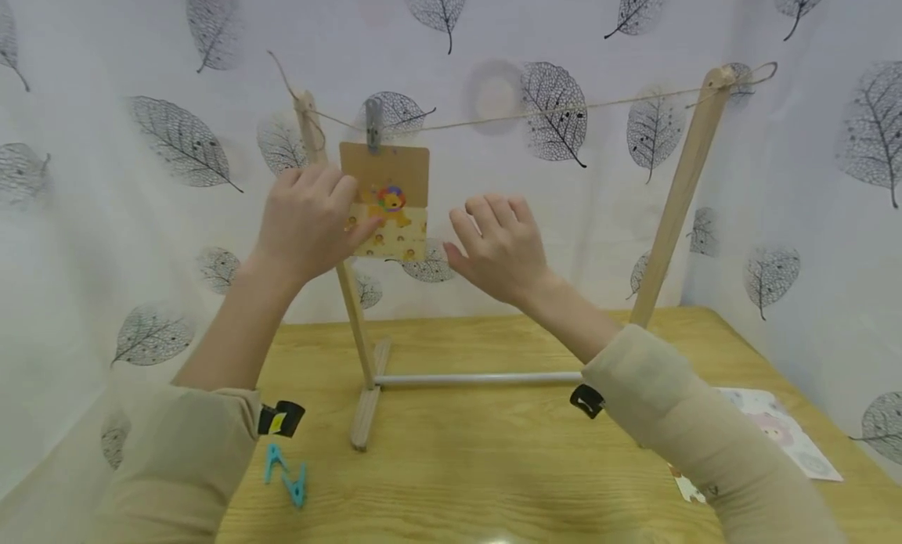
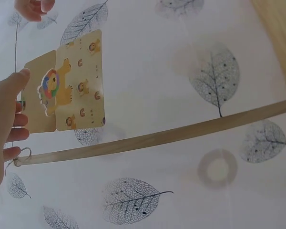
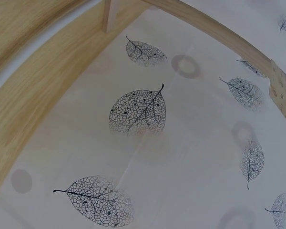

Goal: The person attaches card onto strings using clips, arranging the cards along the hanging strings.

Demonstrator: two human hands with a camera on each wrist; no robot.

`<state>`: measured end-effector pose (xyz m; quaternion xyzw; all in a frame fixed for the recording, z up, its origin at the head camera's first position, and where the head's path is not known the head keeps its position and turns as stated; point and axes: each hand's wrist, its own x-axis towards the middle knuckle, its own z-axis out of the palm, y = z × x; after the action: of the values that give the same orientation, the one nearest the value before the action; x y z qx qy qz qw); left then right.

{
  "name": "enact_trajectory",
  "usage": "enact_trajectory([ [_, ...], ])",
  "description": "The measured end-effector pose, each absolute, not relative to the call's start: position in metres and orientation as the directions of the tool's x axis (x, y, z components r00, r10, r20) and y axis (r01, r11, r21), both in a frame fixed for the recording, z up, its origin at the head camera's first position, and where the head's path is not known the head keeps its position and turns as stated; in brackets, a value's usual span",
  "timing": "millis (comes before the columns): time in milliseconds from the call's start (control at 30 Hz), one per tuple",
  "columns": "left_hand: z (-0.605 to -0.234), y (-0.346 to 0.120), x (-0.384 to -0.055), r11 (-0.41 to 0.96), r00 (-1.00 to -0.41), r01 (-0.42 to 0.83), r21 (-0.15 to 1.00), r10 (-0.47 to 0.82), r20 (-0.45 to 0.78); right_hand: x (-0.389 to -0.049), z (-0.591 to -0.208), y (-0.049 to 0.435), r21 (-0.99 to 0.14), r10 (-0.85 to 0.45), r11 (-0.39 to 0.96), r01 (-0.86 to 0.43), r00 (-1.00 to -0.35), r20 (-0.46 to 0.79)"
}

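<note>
A folded card (image 1: 386,168) with a cartoon lion hangs from a twine line (image 1: 521,115), held by a grey clothespin (image 1: 373,124). My left hand (image 1: 310,215) is raised at the card's left side, its thumb in front of the lower part. In the left wrist view the thumb and fingers of the left hand (image 2: 5,114) are apart, and nothing shows gripped between them. To the right of the card, my right hand (image 1: 503,246) is in the air with loosely bent fingers and holds nothing. Only an edge of the card (image 3: 282,93) shows in the right wrist view.
Two wooden posts (image 1: 680,192) carry the twine, joined low down by a white rod (image 1: 479,379). Blue clothespins (image 1: 294,485) lie on the wooden table (image 1: 458,466) at the left. A printed sheet (image 1: 789,430) lies at the right, partly behind my sleeve.
</note>
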<state>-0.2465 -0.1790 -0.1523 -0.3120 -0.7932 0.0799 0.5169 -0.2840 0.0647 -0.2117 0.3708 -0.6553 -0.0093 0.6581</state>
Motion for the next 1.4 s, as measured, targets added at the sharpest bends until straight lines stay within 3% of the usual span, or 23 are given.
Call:
enact_trajectory([
  [200,-0.164,-0.177,-0.239,0.771,-0.274,0.424,-0.475,0.609,0.745,-0.273,-0.226,0.077,0.488,-0.512,0.706,-0.513,0.105,0.852],
  [500,-0.191,-0.174,-0.228,0.716,-0.279,0.488,-0.498,0.669,0.689,-0.254,-0.252,0.101,0.426,-0.538,0.683,-0.593,-0.013,0.843],
  [767,-0.221,-0.186,-0.227,0.721,-0.377,0.526,-0.451,0.673,0.637,-0.246,-0.278,0.124,0.369,-0.556,0.671,-0.643,-0.108,0.824],
  [1067,-0.25,-0.2,-0.224,0.757,-0.488,0.55,-0.352,0.633,0.601,-0.24,-0.3,0.146,0.325,-0.545,0.681,-0.656,-0.159,0.823],
  [1200,-0.259,-0.206,-0.223,0.776,-0.52,0.549,-0.311,0.608,0.6,-0.239,-0.308,0.157,0.281,-0.546,0.687,-0.671,-0.221,0.808],
  [1400,-0.268,-0.213,-0.22,0.824,-0.617,0.511,-0.246,0.551,0.562,-0.237,-0.32,0.176,0.202,-0.526,0.697,-0.688,-0.3,0.796],
])
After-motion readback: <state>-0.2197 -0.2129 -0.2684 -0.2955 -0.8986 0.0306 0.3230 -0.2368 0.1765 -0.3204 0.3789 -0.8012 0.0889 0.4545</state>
